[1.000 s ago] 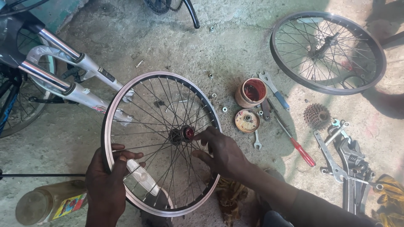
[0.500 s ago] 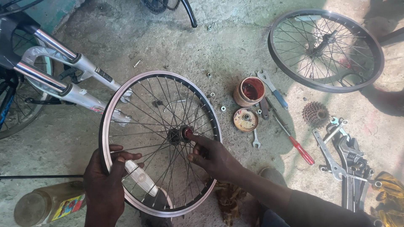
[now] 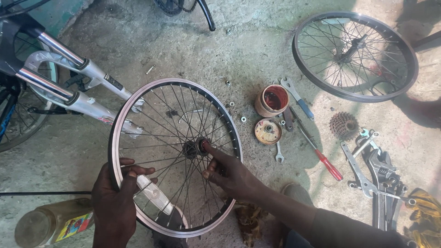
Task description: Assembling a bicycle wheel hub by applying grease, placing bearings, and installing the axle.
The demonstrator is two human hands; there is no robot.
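A spoked bicycle wheel [image 3: 120, 120] with a silver rim is held tilted over the concrete floor. My left hand [image 3: 115, 202] grips its rim at the lower left, just beside a white reflector [image 3: 154, 194] on the spokes. My right hand [image 3: 229, 173] reaches in from the right, its index finger pressed on the reddish end of the hub [image 3: 196, 147] at the wheel's centre.
A silver suspension fork [image 3: 69, 80] lies to the left. A red grease tin [image 3: 272, 100], its lid [image 3: 268, 131], spanners, a red-handled screwdriver [image 3: 321, 156], a cog cluster [image 3: 343, 124] and a second wheel [image 3: 356, 55] lie to the right. An oil bottle [image 3: 50, 225] lies at lower left.
My right hand has moved in toward the hub, its index finger now extended onto the hub end. The left hand keeps its grip on the rim.
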